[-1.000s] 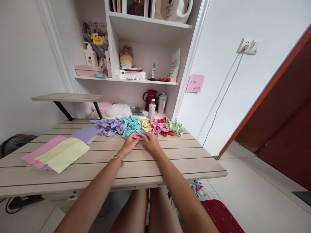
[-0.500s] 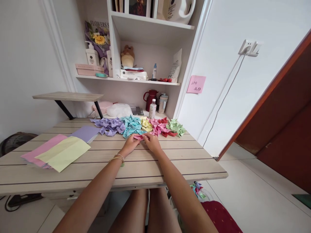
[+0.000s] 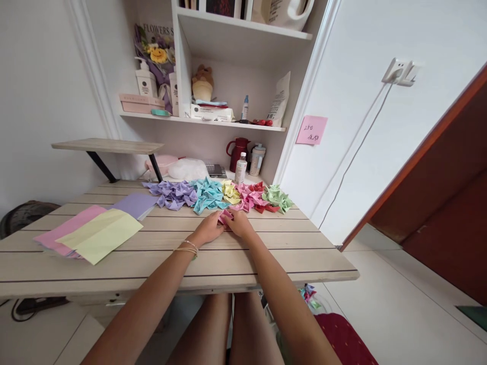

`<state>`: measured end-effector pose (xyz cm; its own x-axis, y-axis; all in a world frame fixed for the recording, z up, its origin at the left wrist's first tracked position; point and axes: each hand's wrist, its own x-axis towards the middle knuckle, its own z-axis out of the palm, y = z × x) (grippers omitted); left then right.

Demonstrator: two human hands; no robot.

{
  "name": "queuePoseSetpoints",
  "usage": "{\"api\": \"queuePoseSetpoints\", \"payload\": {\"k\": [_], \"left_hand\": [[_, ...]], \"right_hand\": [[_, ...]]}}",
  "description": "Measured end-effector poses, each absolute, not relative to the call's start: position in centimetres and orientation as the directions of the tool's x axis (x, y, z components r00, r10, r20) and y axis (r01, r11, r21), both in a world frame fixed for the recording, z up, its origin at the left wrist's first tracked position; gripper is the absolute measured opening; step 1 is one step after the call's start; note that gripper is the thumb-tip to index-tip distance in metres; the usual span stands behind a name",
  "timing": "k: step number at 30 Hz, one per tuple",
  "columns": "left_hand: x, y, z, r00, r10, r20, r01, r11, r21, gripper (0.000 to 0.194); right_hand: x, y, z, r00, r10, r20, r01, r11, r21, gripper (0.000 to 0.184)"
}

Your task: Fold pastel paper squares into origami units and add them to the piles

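Toward the far side of the slatted desk (image 3: 297, 258), left hand (image 3: 208, 228) and right hand (image 3: 240, 223) pinch one small pink paper piece (image 3: 224, 217) between them, one from each side; neither hand is free. Done, by the look of it: folded purple pieces (image 3: 175, 194), blue pieces (image 3: 207, 194), yellow pieces (image 3: 230, 192), light pink pieces (image 3: 247, 198), red pieces (image 3: 271, 208) and green pieces (image 3: 279, 198), clumped by colour roughly left to right, just beyond the hands. Remaining: flat yellow sheet (image 3: 104, 235) overlapping pink sheets (image 3: 63, 230) at left, purple stack (image 3: 134, 204) just farther back, all apparently unworked. Piece in hand seems partway folded, but the grip hides most of it, so can't tell how many creases are left. Pose: forearms (image 3: 154, 286) reach forward over the near edge and converge, hands low at the desktop, nearly meeting at the paper; bracelets (image 3: 189, 249) on left wrist.
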<state>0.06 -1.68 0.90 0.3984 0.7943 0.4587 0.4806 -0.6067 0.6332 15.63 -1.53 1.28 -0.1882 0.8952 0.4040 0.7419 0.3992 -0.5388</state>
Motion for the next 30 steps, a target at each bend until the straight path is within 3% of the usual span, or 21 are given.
{"api": "queuePoseSetpoints", "payload": {"k": [9, 19, 30], "left_hand": [[-0.03, -1.26, 0.28, 0.369, 0.812, 0.453, 0.412, -0.580, 0.703, 0.018], [-0.11, -1.13, 0.17, 0.345, 0.838, 0.422, 0.357, -0.534, 0.767, 0.017], [-0.07, -1.20, 0.26, 0.348, 0.822, 0.450, 0.387, -0.563, 0.730, 0.021]], "right_hand": [[15.58, -1.56, 1.03, -0.170, 0.898, 0.405, 0.724, 0.393, -0.568, 0.023], [15.60, -1.50, 1.03, -0.173, 0.892, 0.418, 0.727, 0.402, -0.557, 0.023], [15.54, -1.67, 1.26, -0.180, 0.903, 0.390, 0.747, 0.383, -0.543, 0.020]]}}
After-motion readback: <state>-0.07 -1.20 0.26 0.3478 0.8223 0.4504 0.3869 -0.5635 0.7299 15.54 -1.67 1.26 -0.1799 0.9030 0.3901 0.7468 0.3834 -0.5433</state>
